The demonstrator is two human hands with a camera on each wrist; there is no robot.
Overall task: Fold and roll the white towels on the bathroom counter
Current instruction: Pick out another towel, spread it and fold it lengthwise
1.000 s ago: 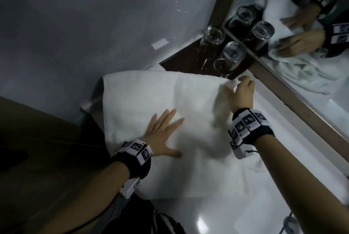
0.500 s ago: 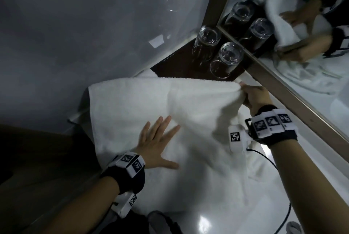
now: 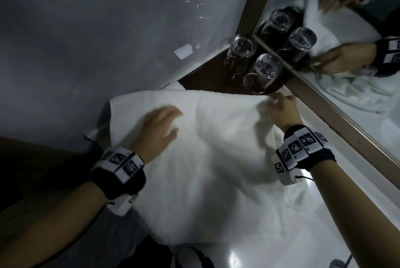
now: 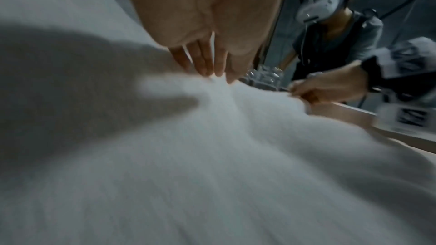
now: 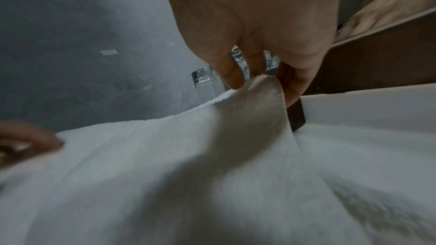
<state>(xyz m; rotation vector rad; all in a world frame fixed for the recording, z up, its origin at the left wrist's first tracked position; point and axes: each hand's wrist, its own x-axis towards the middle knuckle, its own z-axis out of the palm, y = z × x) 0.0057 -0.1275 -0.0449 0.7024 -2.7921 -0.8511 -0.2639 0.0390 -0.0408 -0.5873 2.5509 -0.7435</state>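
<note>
1. A white towel (image 3: 216, 159) lies spread across the pale bathroom counter (image 3: 270, 252), covering most of its near and middle stretch; its far edge runs just short of a dark wooden tray (image 3: 207, 79) in the far corner.

2. The person's right hand (image 3: 283, 109) pinches the towel's far right corner between fingers and thumb and holds it raised off the counter. The right wrist view shows the cloth peaked up under the fingertips (image 5: 232, 79).

3. The left hand (image 3: 158, 131), fingers straight and close together, is on the towel left of centre. The left wrist view shows its fingertips (image 4: 202, 64) touching the cloth, with the hand's shadow thrown across the towel to the left.

4. Two clear drinking glasses (image 3: 263, 72) stand on the tray, just beyond the raised corner and apart from the towel.

5. A framed mirror (image 3: 357, 98) runs along the right side of the counter and reflects the glasses, both hands and the towel.

6. Both wrists carry black bands with white marker tags (image 3: 300, 148). A grey wall (image 3: 86, 29) closes the far left side.
</note>
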